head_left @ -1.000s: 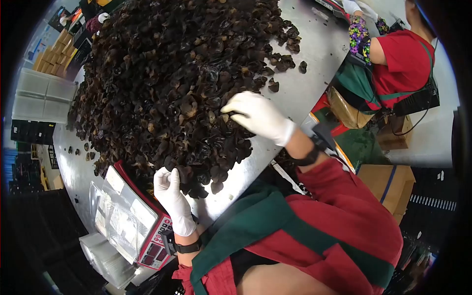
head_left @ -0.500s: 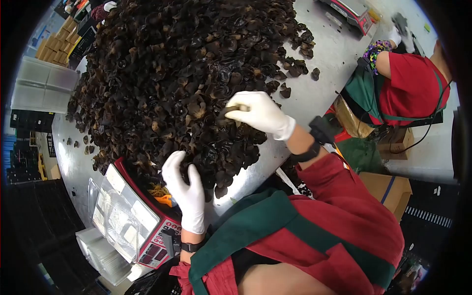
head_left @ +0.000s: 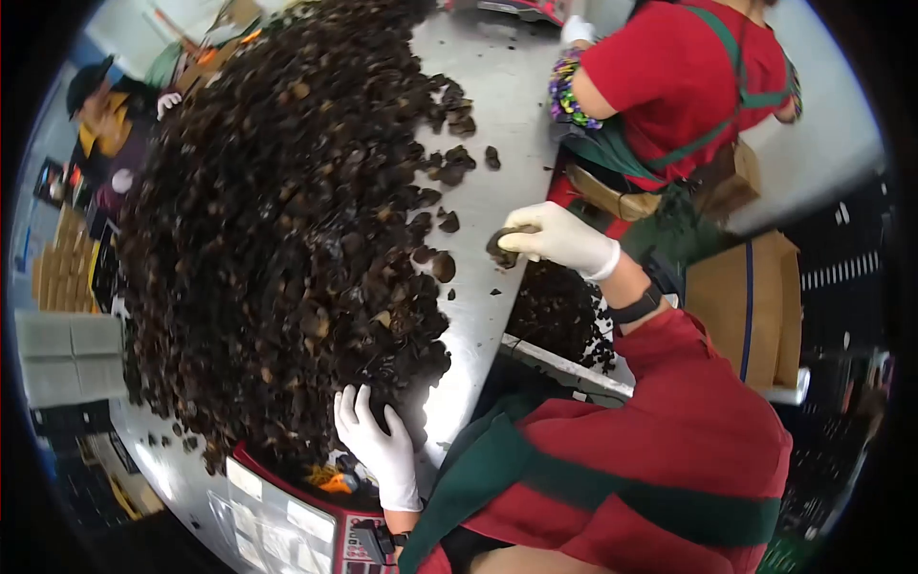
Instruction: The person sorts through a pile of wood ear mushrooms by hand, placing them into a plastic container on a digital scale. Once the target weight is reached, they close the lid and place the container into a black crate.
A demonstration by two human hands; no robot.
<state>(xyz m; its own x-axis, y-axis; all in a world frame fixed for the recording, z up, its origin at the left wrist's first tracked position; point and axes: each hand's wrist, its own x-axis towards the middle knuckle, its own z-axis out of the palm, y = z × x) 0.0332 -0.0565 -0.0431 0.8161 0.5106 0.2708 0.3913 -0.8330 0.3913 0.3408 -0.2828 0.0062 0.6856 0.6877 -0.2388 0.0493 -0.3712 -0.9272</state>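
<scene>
1. Stacked pale containers [head_left: 72, 359], far left; light-brown boxes [head_left: 65, 260] beyond them.
2. Person in a dark cap [head_left: 91, 77], far left, beside the heap.
3. Metal table [head_left: 469, 91], grey and shiny, with glare at its near edge; loose scraps scattered at left and right.
4. Heap of dark, curled, fungus-like pieces [head_left: 277, 239], covering most of the table's left and middle.
5. Red-framed scale [head_left: 349, 545], near left, partly out of view, under clear covering with pale patches.
6. Orange-handled item [head_left: 337, 483], between scale and left hand; type unclear.
7. Left hand [head_left: 378, 448], white-gloved, relaxed, fingers parted at the heap's near edge; contact cannot be told.
8. Second scale [head_left: 521, 8], far end, cut off by the view.
9. Single dark piece [head_left: 502, 251], pinched in the right hand [head_left: 564, 239], white-gloved, raised by the table's right edge.
10. White-edged container [head_left: 550, 311] of dark bits, beneath that hand.
11. Person in a red shirt [head_left: 660, 81], far right, over green floor.
12. Cardboard box [head_left: 776, 311], blue-strapped, right; black crates [head_left: 841, 258] beyond.
</scene>
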